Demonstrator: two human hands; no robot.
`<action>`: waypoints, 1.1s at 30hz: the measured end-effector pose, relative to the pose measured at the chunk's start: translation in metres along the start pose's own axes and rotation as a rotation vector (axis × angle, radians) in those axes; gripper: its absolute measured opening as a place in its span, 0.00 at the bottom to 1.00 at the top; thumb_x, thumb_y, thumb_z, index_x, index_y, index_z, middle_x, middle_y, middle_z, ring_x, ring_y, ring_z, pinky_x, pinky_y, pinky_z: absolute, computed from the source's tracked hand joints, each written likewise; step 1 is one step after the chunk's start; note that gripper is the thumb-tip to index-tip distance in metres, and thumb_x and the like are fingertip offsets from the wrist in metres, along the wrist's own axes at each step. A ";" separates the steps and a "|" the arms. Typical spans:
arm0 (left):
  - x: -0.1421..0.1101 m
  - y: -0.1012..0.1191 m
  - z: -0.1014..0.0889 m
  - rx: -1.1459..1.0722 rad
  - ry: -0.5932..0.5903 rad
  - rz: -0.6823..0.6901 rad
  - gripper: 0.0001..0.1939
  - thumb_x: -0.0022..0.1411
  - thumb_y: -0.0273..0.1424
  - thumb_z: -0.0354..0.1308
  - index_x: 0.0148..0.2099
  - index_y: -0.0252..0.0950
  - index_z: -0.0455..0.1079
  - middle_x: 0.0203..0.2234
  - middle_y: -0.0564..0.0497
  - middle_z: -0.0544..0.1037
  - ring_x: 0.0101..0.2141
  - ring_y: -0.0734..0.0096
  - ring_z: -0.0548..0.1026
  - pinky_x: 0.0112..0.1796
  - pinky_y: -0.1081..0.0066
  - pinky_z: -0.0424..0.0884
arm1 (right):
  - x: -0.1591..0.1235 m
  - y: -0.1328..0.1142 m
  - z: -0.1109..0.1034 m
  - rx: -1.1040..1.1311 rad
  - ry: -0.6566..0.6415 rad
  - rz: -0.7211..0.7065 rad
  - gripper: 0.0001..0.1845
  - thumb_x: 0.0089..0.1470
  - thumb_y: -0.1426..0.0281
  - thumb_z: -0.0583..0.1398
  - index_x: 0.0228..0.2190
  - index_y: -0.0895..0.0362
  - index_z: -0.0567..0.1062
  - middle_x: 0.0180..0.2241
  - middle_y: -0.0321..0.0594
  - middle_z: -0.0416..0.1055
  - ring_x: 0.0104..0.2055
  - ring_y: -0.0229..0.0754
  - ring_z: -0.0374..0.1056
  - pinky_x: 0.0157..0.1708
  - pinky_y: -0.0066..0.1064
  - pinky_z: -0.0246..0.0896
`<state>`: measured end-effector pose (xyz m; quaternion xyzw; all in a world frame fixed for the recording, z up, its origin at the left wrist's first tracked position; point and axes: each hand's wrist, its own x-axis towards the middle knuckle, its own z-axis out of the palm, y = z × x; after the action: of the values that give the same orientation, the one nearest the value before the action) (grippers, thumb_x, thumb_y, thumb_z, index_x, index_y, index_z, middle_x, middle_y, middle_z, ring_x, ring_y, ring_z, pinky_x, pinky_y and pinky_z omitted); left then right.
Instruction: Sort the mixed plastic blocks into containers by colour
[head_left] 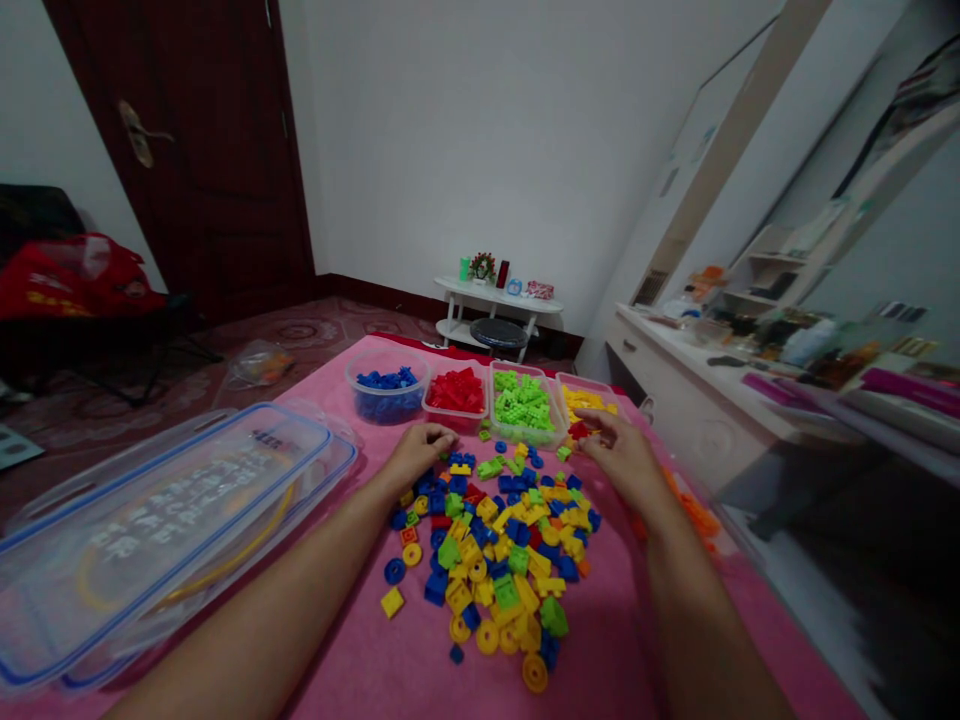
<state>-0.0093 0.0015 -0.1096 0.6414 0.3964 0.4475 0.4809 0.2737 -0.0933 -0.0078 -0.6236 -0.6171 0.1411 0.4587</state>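
Note:
A mixed pile of plastic building bricks (487,540) in blue, yellow, green, red and orange lies on the pink cloth. At the pile's far left edge is my left hand (418,456), its fingers curled down; anything in them is hidden. My right hand (619,455) is in front of the yellow container, with a red brick (579,430) between thumb and fingers. Beyond the pile stand four clear containers in a row: blue bricks (386,382), red bricks (456,390), green bricks (523,402) and yellow bricks (589,400).
Clear plastic lids with blue edging (169,540) lie at the left. Orange pieces (697,515) lie right of my right forearm. A white dresser (697,380) stands at the right, and a small white table (495,294) is by the far wall.

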 end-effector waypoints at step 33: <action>0.003 0.000 -0.001 -0.338 0.193 -0.113 0.11 0.48 0.37 0.62 0.30 0.34 0.74 0.26 0.46 0.79 0.28 0.66 0.77 0.28 0.71 0.68 | 0.085 -0.063 0.145 -0.400 -0.313 -0.254 0.14 0.46 0.73 0.59 0.37 0.56 0.79 0.37 0.42 0.77 0.38 0.43 0.71 0.41 0.33 0.63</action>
<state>-0.0094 0.0047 -0.1085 0.4825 0.3950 0.5393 0.5660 0.1425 0.0292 -0.0057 -0.5900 -0.7692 0.0526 0.2399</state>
